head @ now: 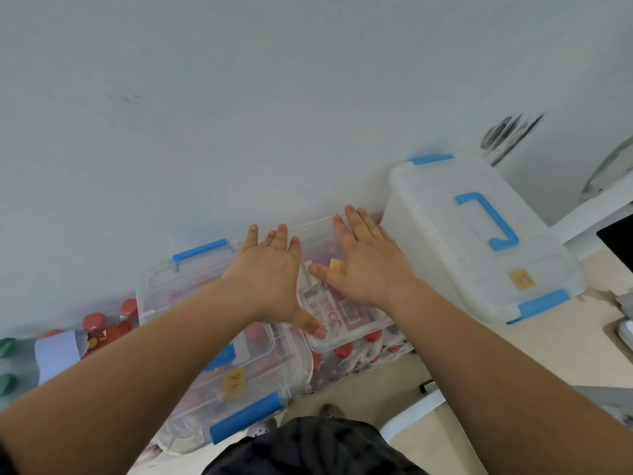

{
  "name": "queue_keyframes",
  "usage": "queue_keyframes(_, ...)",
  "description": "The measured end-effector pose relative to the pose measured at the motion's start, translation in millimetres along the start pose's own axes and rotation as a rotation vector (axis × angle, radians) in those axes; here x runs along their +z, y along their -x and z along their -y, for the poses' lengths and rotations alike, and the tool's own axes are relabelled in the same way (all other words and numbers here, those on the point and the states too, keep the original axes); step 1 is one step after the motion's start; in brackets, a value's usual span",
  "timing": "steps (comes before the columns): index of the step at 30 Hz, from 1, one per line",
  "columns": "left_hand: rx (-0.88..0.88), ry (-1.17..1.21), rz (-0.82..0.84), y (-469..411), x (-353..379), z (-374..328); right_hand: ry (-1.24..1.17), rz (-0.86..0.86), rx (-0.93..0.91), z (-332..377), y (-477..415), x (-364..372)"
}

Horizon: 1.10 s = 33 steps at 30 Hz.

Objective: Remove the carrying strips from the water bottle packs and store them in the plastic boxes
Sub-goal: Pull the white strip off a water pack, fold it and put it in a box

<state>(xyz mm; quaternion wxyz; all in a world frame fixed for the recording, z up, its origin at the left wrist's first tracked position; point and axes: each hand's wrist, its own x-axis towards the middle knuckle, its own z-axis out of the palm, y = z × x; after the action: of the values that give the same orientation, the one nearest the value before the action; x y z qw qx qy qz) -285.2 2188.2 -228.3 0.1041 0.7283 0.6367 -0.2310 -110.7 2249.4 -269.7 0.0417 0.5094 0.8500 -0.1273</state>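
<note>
Our forearms [154,365] lead from near to far, where left hand [270,279] and right hand [363,265], 2 flat open palms, press the middle plastic box [346,341] with carrying strips [337,308] inside, above the bottle packs [344,363]; we judge closing it next needs even pressure.

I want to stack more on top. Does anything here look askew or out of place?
The small clear box pressed by the left hand and right hand seems to rest on red-capped bottles, not a flat surface, between the left box and the big box. Nothing looks spilled.
</note>
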Motion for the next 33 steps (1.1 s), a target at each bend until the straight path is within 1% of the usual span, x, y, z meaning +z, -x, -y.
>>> queue_keyframes(9, -0.002, -0.017, 0.025, 0.1, -6.7, 0.4, 0.003, 0.012, -0.001, -2.0, -3.3, -0.4)
queue_keyframes(13, -0.036, 0.044, 0.019, 0.0, -10.9, 0.3, 0.0, 0.018, -0.015, -2.7, -8.7, -6.9)
queue_keyframes(16, -0.075, 0.128, -0.024, 4.1, -6.6, 4.2, 0.011, 0.004, -0.025, 2.4, -11.1, -8.3)
queue_keyframes(20, -0.13, 0.241, -0.15, 21.9, 4.9, 22.1, -0.002, -0.068, -0.073, 19.8, -2.4, -12.5)
queue_keyframes(24, -0.179, 0.391, -0.347, 54.2, 23.0, 57.3, -0.092, -0.116, -0.125, 63.9, 7.1, -27.0)
queue_keyframes(28, -0.252, 0.523, -0.522, 95.9, 57.3, 105.3, -0.147, -0.131, -0.217, 134.4, 11.6, -33.6)
queue_keyframes(30, -0.295, 0.557, -0.564, 118.4, 76.0, 130.1, -0.145, -0.114, -0.278, 175.5, 12.7, -30.3)
queue_keyframes(33, -0.357, 0.595, -0.54, 153.0, 106.3, 169.0, -0.136, -0.074, -0.344, 237.5, 15.4, -18.0)
